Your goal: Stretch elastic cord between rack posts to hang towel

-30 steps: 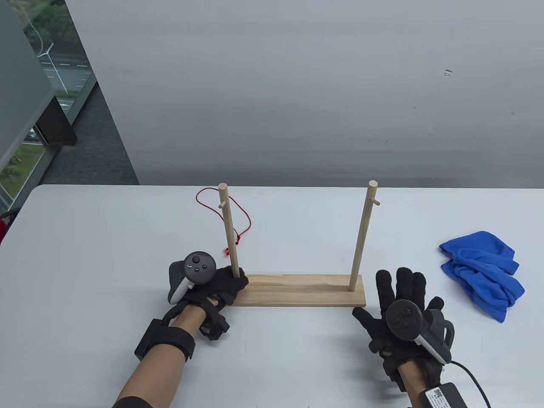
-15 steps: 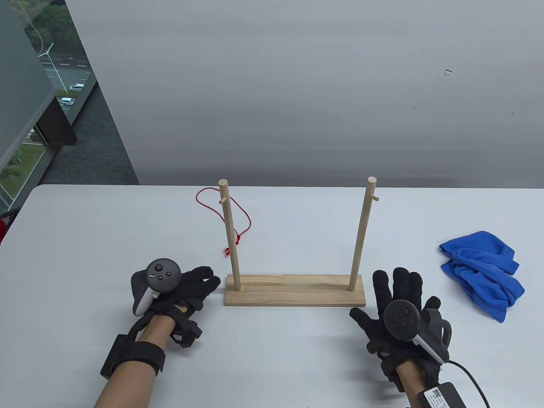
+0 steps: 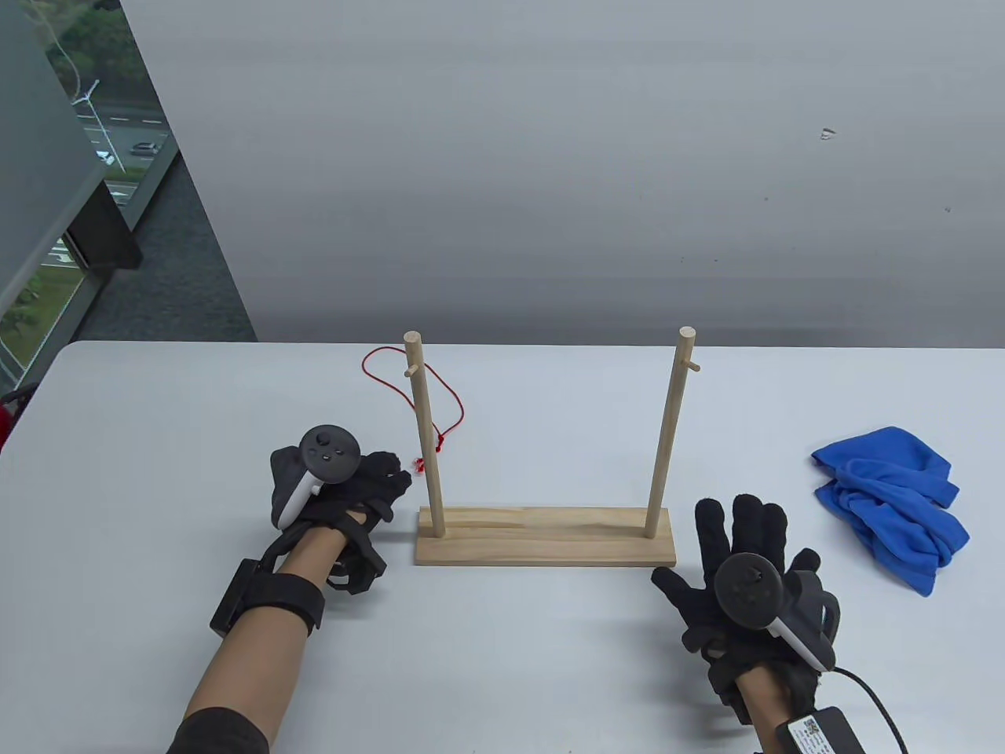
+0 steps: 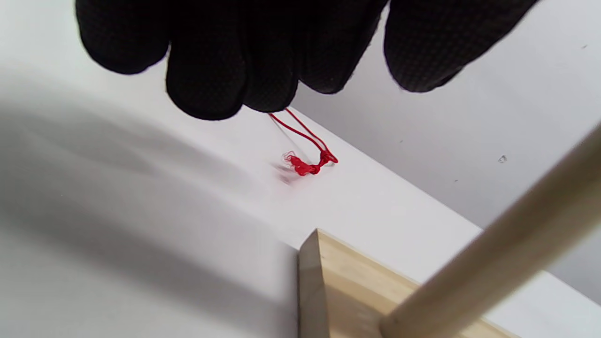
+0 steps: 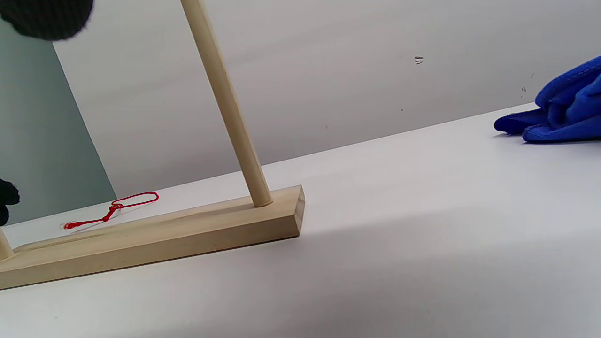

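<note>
The wooden rack (image 3: 542, 538) stands mid-table with a left post (image 3: 424, 440) and a right post (image 3: 667, 440). The red elastic cord (image 3: 377, 365) lies loose on the table behind the left post, its knotted end (image 3: 420, 465) near the post's foot. My left hand (image 3: 389, 475) is just left of that knot, holding nothing. In the left wrist view its fingers (image 4: 206, 61) hang over the cord (image 4: 305, 138), close to the knot (image 4: 310, 165). My right hand (image 3: 738, 550) rests flat with fingers spread, right of the rack. The blue towel (image 3: 887, 503) lies crumpled at the right.
The white table (image 3: 157, 440) ends at a grey wall (image 3: 550, 196) behind the rack. In the right wrist view the rack base (image 5: 155, 234), right post (image 5: 225, 103), cord (image 5: 117, 209) and towel (image 5: 563, 108) show.
My left hand has let go of the foot of the left post, drawn back to the left, then moved forward to the cord's knotted end. My right hand has stayed put.
</note>
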`<state>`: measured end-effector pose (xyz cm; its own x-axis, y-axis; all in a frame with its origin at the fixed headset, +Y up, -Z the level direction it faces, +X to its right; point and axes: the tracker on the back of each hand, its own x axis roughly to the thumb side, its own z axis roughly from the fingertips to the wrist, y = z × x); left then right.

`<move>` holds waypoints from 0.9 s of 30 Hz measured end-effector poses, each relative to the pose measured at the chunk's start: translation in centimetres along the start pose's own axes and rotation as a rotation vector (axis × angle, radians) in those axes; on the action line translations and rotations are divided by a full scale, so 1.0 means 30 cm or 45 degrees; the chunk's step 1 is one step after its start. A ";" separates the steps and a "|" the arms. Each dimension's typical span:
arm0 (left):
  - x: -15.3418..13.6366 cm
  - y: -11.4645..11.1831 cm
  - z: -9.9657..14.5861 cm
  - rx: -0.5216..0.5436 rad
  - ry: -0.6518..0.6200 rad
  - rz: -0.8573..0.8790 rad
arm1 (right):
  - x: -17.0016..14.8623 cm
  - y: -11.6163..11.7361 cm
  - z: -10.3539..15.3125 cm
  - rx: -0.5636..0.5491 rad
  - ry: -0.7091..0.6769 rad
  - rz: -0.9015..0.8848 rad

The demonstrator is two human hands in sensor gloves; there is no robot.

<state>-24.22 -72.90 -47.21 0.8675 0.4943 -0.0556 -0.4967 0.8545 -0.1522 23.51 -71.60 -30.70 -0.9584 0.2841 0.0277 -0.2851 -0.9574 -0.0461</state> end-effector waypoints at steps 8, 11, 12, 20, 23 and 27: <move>0.076 -0.005 -0.140 -0.047 0.097 -0.152 | -0.002 0.003 -0.004 0.013 0.010 -0.004; 0.101 -0.012 -0.186 -0.070 0.124 -0.229 | -0.005 0.002 -0.007 0.018 0.015 -0.003; 0.106 -0.017 -0.203 -0.080 0.135 -0.260 | -0.006 0.002 -0.007 0.026 0.014 -0.014; 0.124 -0.067 -0.291 -0.125 0.166 -0.404 | -0.003 0.005 -0.007 0.031 0.024 -0.017; 0.132 -0.087 -0.317 -0.129 0.154 -0.482 | 0.002 0.009 -0.008 0.039 0.027 -0.012; 0.152 -0.105 -0.339 -0.104 0.134 -0.539 | 0.004 0.009 -0.010 0.036 0.033 -0.009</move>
<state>-18.41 -74.96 -57.03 0.9942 0.0809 -0.0709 -0.0968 0.9605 -0.2608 23.31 -71.81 -31.00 -0.9566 0.2915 0.0018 -0.2914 -0.9564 -0.0179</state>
